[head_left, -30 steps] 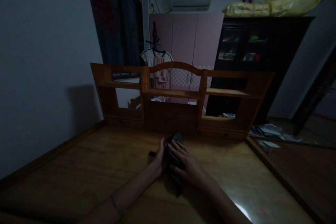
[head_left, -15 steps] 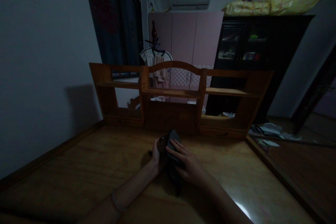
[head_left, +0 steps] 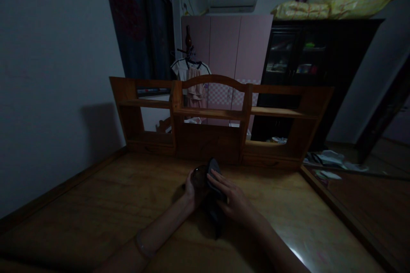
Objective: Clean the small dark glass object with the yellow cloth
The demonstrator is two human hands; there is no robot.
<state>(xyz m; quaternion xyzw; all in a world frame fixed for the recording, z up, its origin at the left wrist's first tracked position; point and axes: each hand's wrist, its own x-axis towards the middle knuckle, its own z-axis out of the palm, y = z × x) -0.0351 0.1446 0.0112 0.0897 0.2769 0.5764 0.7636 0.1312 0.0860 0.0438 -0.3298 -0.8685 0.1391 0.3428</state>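
Between my two hands, just above the desk [head_left: 153, 192], is a dark item [head_left: 200, 174] with a glossy, brownish, rounded surface that catches a small glint. My left hand [head_left: 191, 190] is closed round its left side. A small dark tip sticks out left of that hand. My right hand [head_left: 232, 194] presses its fingers on a flat dark grey piece [head_left: 212, 166] against the item's right side. Something black [head_left: 215, 222] hangs or extends below the hands toward me. Dim light hides the exact kind of these things and whether they are joined.
A wooden shelf unit [head_left: 209, 113] stands along the desk's far edge. Raised rims border the desk, with a wall [head_left: 57, 72] on the left. Beyond are a pink wardrobe [head_left: 224, 47], hanging clothes [head_left: 192, 76] and a dark cabinet [head_left: 294, 55]. Papers [head_left: 331, 160] lie at the right.
My right hand and the dark grey piece have shifted slightly right, showing more of the glossy surface. My left hand stays nearly in place.
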